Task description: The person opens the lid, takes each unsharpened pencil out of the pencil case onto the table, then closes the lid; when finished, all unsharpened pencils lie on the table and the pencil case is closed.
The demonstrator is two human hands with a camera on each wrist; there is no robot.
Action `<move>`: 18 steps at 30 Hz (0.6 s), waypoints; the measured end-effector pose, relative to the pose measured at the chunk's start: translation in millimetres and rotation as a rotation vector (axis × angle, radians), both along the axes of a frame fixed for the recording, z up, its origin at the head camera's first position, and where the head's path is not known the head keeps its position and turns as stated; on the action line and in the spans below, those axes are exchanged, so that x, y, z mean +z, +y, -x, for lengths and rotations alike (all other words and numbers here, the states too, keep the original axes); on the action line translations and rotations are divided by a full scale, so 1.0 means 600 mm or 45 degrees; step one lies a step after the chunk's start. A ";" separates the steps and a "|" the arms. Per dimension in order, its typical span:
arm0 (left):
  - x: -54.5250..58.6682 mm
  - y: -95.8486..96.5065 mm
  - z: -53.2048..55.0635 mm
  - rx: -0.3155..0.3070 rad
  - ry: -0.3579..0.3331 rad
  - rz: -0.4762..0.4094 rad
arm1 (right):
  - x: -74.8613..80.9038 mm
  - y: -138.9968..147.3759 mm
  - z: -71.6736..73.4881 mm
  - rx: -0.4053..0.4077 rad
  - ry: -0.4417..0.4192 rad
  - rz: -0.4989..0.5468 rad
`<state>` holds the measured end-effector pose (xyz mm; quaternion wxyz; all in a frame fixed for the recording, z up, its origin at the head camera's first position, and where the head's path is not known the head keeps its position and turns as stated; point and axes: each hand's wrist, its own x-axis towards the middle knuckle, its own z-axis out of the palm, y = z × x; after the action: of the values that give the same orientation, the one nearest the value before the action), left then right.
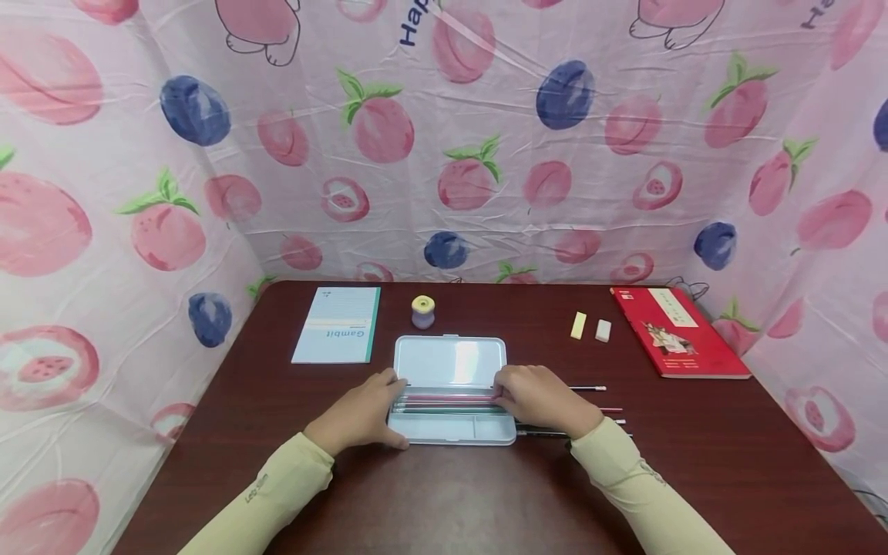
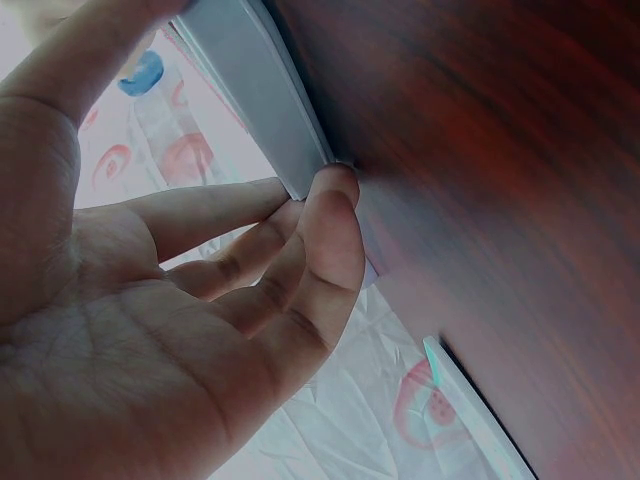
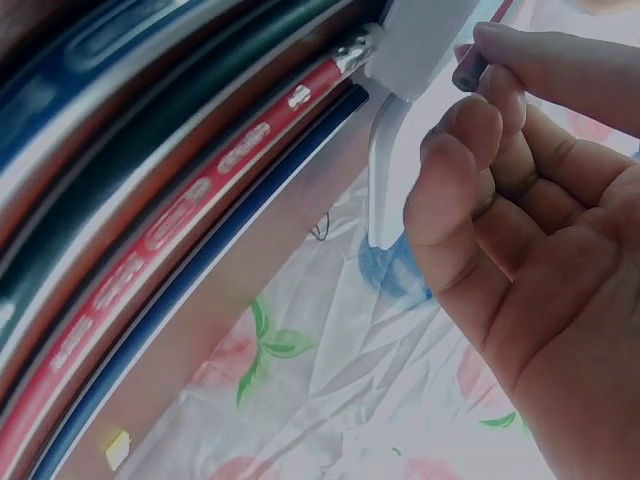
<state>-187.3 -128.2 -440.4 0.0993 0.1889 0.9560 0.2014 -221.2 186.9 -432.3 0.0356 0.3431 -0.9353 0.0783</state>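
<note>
A pale blue pencil case (image 1: 425, 356) lies with its lid folded back. My left hand (image 1: 364, 411) grips the case's left end, thumb at the near corner and fingers towards the far side; its wrist view shows fingertips against the case's edge (image 2: 270, 90). Several pencils (image 1: 437, 411) lie lengthwise in the case's middle section. At the case's right end, my right hand (image 1: 544, 397) pinches a thin red pencil (image 3: 468, 75) by its dark end between thumb and fingers. The rest of that pencil is largely hidden in the right wrist view.
Several pencils, including a red pencil (image 3: 180, 215) and a dark one (image 1: 590, 388), lie right of the case. Behind stand a yellow-topped round container (image 1: 423, 311), a yellow block (image 1: 579, 325) and a white eraser (image 1: 603, 331). A notebook (image 1: 336, 327) lies left, a red book (image 1: 659, 316) right.
</note>
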 end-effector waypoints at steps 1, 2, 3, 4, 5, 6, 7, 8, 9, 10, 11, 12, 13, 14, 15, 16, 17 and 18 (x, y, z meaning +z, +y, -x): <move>0.000 0.000 0.000 0.001 0.000 0.001 | -0.001 0.003 -0.001 -0.005 0.004 0.002; 0.000 0.000 0.000 0.001 -0.001 0.002 | -0.001 0.006 -0.001 -0.005 0.008 0.006; 0.000 0.000 0.000 0.002 -0.001 0.001 | -0.001 0.009 -0.002 -0.007 0.012 0.006; 0.000 0.000 0.000 0.003 -0.003 0.000 | -0.002 0.012 -0.003 -0.011 0.015 0.008; 0.000 -0.001 0.000 0.004 -0.004 -0.002 | -0.002 0.016 -0.005 -0.012 0.020 0.009; 0.000 -0.001 0.000 0.005 -0.007 -0.001 | -0.002 0.020 -0.006 -0.015 0.025 0.009; 0.000 -0.001 0.000 0.007 -0.009 -0.001 | -0.003 0.024 -0.008 -0.014 0.031 0.012; 0.000 -0.001 0.000 0.008 -0.011 -0.001 | -0.004 0.028 -0.009 -0.011 0.037 0.016; 0.000 -0.001 0.000 0.009 -0.011 -0.002 | -0.005 0.032 -0.011 -0.009 0.045 0.021; 0.000 -0.001 0.000 0.009 -0.011 -0.001 | -0.006 0.036 -0.013 -0.011 0.051 0.029; 0.000 -0.001 0.000 0.007 -0.010 -0.001 | -0.006 0.040 -0.015 -0.010 0.054 0.037; 0.000 -0.001 0.000 0.007 -0.010 0.002 | -0.006 0.045 -0.017 -0.014 0.051 0.048; -0.001 -0.001 0.001 0.007 -0.010 0.003 | -0.007 0.049 -0.018 -0.020 0.043 0.059; -0.001 -0.001 0.001 0.007 -0.008 0.002 | -0.007 0.054 -0.020 -0.028 0.037 0.064; -0.001 -0.001 0.000 0.007 -0.008 0.000 | -0.006 0.059 -0.022 -0.042 0.030 0.068; -0.001 -0.001 0.000 0.007 -0.008 -0.001 | -0.006 0.064 -0.025 -0.054 0.026 0.069; 0.000 -0.001 0.000 0.007 -0.008 -0.002 | -0.005 0.069 -0.026 -0.060 0.024 0.072; 0.000 0.000 -0.001 0.009 -0.009 -0.002 | -0.004 0.075 -0.028 -0.075 0.009 0.075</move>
<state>-187.0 -128.3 -440.4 0.1017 0.1847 0.9562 0.2031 -204.4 231.9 -434.7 0.0513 0.3146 -0.9422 0.1036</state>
